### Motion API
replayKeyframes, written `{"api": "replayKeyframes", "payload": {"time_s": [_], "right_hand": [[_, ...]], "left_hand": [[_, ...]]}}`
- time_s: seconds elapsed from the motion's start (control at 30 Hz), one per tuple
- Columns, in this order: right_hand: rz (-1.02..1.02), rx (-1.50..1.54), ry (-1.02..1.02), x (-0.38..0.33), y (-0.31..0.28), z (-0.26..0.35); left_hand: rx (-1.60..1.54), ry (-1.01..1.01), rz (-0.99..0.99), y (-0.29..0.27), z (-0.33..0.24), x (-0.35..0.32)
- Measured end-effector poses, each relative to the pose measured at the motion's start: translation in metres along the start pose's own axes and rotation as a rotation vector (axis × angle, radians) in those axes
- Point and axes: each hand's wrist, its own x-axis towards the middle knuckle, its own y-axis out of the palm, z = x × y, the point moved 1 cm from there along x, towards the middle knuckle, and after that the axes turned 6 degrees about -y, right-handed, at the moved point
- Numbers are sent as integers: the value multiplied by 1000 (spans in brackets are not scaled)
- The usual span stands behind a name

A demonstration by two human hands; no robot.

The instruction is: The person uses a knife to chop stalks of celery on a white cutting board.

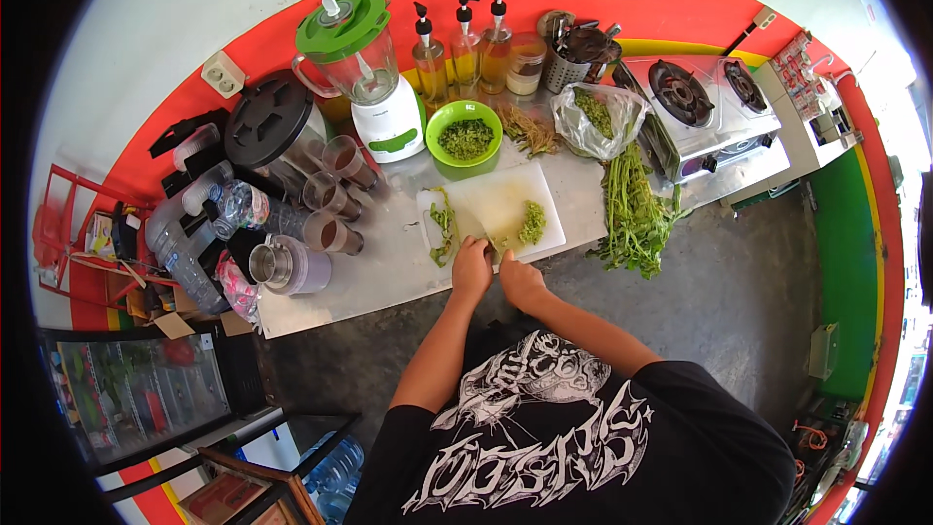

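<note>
A white cutting board (533,185) lies near the front edge of the metal counter. Long green stalk pieces (442,226) rest on its left side, and a small heap of chopped greens (532,222) on its right. My left hand (472,269) is closed at the board's near edge; what its fingers hold is hidden. Close beside it, my right hand (522,282) grips a knife (485,229), whose blade reaches over the board and is hard to make out. Behind the board stands a green bowl (465,167) with chopped greens inside.
Leafy stalks (637,219) hang over the counter edge at right, below a plastic bag (595,126) of greens. A gas stove (714,122) stands further right. At left are a blender (384,117), dark-filled cups (330,233) and a metal flask (292,265). Pump bottles (465,53) line the wall.
</note>
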Motion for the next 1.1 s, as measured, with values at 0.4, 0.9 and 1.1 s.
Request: {"api": "replayKeyframes", "payload": {"time_s": [0.4, 0.9, 1.1], "right_hand": [[-25, -38, -78, 6, 4, -6], [-14, -78, -116, 18, 4, -6], [22, -15, -90, 8, 6, -2]], "left_hand": [[-13, -56, 5, -2, -2, -2], [-72, -78, 16, -5, 1, -4], [-52, -93, -3, -4, 2, -2]]}}
